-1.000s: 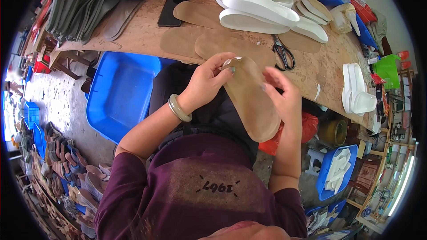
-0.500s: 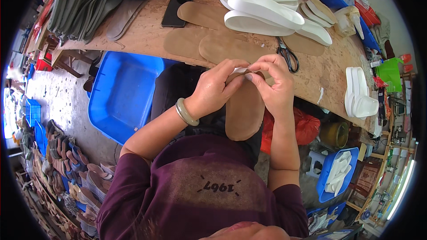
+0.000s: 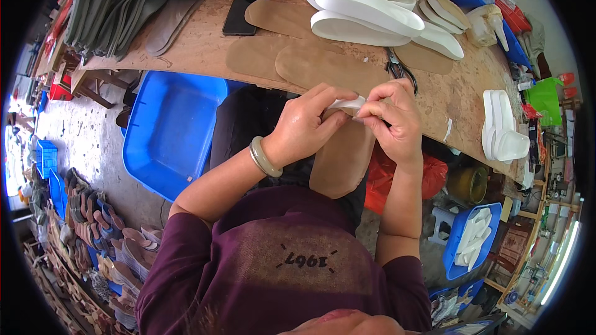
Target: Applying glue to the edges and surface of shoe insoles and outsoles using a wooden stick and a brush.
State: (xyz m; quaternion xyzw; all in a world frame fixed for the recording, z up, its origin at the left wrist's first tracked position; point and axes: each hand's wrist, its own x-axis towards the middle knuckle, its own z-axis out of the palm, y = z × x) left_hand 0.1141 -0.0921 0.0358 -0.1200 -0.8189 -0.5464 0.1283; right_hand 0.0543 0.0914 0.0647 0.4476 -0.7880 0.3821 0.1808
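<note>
Between my hands hangs a brown shoe insole (image 3: 341, 161) with a white piece (image 3: 347, 104) at its upper end. My left hand (image 3: 311, 118) is closed, pinching that end from the left. From the right, my right hand (image 3: 393, 121) pinches the white piece and the insole's edge with thumb and fingers. The fingers partly cover the upper end, so how the white and brown parts join is hidden. Just beyond, flat brown insoles (image 3: 329, 68) lie on the wooden table (image 3: 205, 49). Black-handled scissors (image 3: 403, 68) lie close behind my right hand.
White shoe soles (image 3: 366, 12) are piled at the back, with more white soles (image 3: 498, 124) at the right edge. A phone (image 3: 246, 10) and a stack of grey insoles (image 3: 112, 18) occupy the left. Below stand a blue bin (image 3: 177, 133) and a smaller blue basket (image 3: 456, 260).
My right hand has shifted right and slightly down, its fingers now more tightly pinched. More of the white piece shows between the hands, and the insole's upper end has tilted right.
</note>
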